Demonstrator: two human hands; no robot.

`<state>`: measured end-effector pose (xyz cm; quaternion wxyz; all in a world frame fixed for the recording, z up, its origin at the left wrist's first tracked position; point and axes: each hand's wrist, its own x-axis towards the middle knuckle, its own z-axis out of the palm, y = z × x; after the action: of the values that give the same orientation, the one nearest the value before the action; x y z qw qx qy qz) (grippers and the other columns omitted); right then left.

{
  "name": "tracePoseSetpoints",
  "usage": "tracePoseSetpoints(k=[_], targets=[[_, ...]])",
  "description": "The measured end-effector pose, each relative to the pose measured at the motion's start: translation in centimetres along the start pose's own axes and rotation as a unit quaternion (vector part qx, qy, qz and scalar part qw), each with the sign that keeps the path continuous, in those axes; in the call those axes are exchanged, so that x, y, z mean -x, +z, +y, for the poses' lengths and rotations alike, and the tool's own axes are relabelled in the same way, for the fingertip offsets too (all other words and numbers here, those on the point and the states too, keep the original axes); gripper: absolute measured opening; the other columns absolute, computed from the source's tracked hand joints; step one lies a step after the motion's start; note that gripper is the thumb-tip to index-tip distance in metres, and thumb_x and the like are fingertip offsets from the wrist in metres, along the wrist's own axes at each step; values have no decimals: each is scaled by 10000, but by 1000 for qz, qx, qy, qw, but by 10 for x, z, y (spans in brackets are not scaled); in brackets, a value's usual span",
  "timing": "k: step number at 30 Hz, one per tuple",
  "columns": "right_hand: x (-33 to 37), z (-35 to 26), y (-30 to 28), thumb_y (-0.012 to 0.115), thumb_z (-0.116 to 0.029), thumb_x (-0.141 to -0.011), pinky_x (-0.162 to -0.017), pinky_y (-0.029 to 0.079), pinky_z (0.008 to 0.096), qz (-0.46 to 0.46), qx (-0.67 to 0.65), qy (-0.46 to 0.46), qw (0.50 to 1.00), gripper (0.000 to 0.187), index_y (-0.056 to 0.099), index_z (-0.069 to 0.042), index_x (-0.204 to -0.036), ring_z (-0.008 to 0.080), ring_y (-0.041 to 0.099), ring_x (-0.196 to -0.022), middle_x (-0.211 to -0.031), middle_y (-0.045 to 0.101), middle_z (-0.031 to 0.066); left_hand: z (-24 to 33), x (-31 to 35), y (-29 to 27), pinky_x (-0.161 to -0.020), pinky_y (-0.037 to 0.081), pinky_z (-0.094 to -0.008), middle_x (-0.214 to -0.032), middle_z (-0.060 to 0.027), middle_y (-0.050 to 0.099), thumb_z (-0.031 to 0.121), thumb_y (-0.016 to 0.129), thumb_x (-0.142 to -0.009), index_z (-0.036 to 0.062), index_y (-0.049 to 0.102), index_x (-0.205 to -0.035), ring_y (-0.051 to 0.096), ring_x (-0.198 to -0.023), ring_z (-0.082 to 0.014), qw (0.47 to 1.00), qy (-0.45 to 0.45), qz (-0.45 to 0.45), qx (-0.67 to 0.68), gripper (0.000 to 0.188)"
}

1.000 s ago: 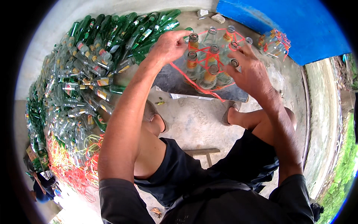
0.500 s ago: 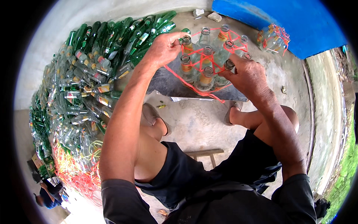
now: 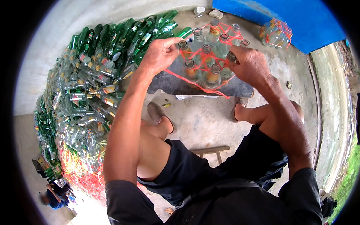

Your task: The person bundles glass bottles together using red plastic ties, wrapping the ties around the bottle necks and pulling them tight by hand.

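Observation:
A bundle of clear glass bottles [image 3: 212,77] with orange labels stands upright on a dark, low slab [image 3: 165,83]. Red plastic twine [image 3: 191,81] runs between the necks, and its loose end trails over the near edge. My left hand [image 3: 161,56] is closed on the bottle neck at the bundle's left corner, index finger across the rim. On the right side, my right hand [image 3: 250,64] is closed round another bottle's neck, its fingers hiding part of it. Whether either hand also holds twine, I cannot tell.
Green and clear bottles [image 3: 90,77] lie heaped along the left wall, with tangled red and yellow twine [image 3: 84,168] nearer me. Another tied bundle [image 3: 276,33] stands by a blue panel [image 3: 315,26]. A small wooden stool [image 3: 210,150] sits between my legs. A person [image 3: 56,197] is at lower left.
The bundle has turned a little counterclockwise on the slab: its far side went left, its near side right. Both hands have stayed at the bottle necks, and the view has shifted slightly.

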<state>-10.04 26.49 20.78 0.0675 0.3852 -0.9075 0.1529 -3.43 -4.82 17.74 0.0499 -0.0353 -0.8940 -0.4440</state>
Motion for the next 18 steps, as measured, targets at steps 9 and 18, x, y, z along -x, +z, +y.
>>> tracePoseSetpoints(k=[9, 18], targets=[[-25, 41, -5, 669, -43, -895, -753, 570, 462, 50, 10, -33, 998, 461, 651, -187, -1333, 378, 712, -927, -1047, 743, 154, 34, 34, 32, -643, 502, -217, -829, 16, 647, 4, 762, -903, -20, 674, -1308, 555, -721, -29, 999, -2, 4, 42, 416], [20, 15, -31, 684, -69, -915, -724, 558, 374, -50, -204, 33, 977, 389, 615, -108, -1296, 287, 696, -779, -917, 718, 163, 37, 39, 35, -611, 502, -249, -770, -20, 656, 49, 763, -913, -33, 678, -1281, 538, -666, -42, 999, 33, 26, -21, 387]])
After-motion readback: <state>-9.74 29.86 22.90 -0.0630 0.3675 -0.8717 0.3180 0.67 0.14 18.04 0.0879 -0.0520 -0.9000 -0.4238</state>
